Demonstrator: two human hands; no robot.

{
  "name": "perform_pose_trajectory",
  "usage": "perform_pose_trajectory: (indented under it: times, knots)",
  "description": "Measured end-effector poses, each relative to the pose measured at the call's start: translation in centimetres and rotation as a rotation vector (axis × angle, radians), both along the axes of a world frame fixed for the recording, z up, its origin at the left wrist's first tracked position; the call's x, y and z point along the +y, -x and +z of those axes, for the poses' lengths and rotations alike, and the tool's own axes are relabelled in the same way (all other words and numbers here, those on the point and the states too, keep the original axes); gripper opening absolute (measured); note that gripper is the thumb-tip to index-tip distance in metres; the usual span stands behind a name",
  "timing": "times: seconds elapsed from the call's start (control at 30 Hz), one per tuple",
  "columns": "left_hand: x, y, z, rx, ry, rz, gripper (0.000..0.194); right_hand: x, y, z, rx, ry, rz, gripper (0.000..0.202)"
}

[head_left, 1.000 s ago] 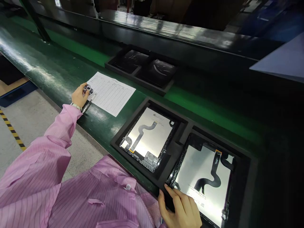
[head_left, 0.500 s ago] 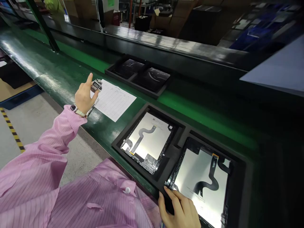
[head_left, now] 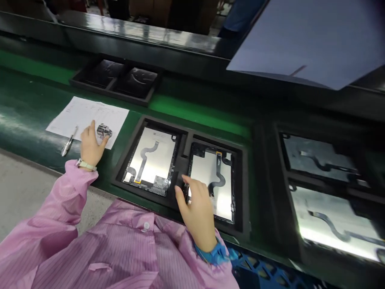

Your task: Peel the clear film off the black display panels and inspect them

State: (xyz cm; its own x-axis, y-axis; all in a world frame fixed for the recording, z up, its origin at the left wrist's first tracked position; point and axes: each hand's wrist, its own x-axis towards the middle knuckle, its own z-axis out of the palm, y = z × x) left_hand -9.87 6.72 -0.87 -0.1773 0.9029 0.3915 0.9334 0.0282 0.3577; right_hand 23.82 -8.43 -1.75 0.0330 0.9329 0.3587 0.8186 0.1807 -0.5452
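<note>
Left hand (head_left: 89,145) rests loosely open beside the small metal counter (head_left: 104,131) on the paper sheet (head_left: 87,116), while the right hand (head_left: 197,208), fingers spread, presses the right panel (head_left: 213,176) in its black tray (head_left: 180,160) — best kept flat, clear of the ribbon cable (head_left: 217,176).

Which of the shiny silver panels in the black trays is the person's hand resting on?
The silver panel with the orange-tipped black ribbon cable, under the right hand; the other panels lie untouched.

We see a glossy green conveyor belt (head_left: 198,114) carrying a matt black foam tray (head_left: 180,160) — its panels (head_left: 153,158) have a satin metallic sheen. The form (head_left: 87,116) is plain paper, the tally counter (head_left: 104,131) shiny metal, the sleeve (head_left: 60,208) striped pink cloth.
</note>
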Motion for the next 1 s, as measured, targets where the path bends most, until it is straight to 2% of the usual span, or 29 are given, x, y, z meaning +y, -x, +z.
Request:
perform_pose_trajectory:
  times: [0.07,0.1,0.17,0.23,0.3,0.37,0.5,0.6,0.7,0.8,0.9,0.97,1.0]
  knots:
    - [-1.6,-1.8,0.6,0.009,-0.074,-0.117,0.071,2.8,1.2,0.5,-0.087,0.137,-0.021,0.040]
    - [-2.5,-2.8,0.9,0.009,-0.051,-0.230,0.065,4.2,1.8,0.6,-0.107,0.223,-0.027,0.046]
    - [-4.5,-4.8,0.8,0.041,0.122,-0.498,0.061,6.6,2.7,0.6,-0.089,0.375,-0.033,0.057]
    - [-6.0,-6.5,0.3,0.148,0.281,-0.655,0.069,8.1,3.2,0.3,-0.026,0.450,-0.039,0.062]
    - [-6.8,-7.5,-0.6,0.264,0.330,-0.673,0.078,8.9,3.3,-0.2,0.039,0.463,-0.052,0.064]
    - [-7.0,-8.1,-1.3,0.321,0.313,-0.642,0.084,9.2,2.9,-0.8,0.106,0.468,-0.065,0.067]
    - [-6.6,-8.4,-1.9,0.281,0.272,-0.606,0.092,9.6,1.7,-1.4,0.275,0.480,-0.075,0.070]
    - [-6.6,-8.2,-1.9,0.187,0.270,-0.591,0.096,10.1,0.8,-0.7,0.440,0.486,-0.031,0.058]
    - [-6.8,-7.9,-1.3,0.030,0.326,-0.608,0.098,10.0,-0.1,1.1,0.609,0.479,0.086,0.036]
    - [-6.6,-7.9,0.2,-0.290,0.339,-0.601,0.095,9.3,-1.2,3.6,0.726,0.408,0.162,0.029]
    - [-5.0,-8.9,2.4,-0.822,0.221,-0.472,0.076,8.7,-2.3,5.5,0.794,0.183,0.170,0.028]
    - [-3.2,-10.0,3.6,-1.140,0.273,-0.444,0.060,8.8,-2.8,6.0,0.792,-0.012,0.164,0.027]
    - [-2.2,-10.5,4.1,-1.222,0.342,-0.461,0.058,8.9,-2.9,6.0,0.773,-0.102,0.164,0.027]
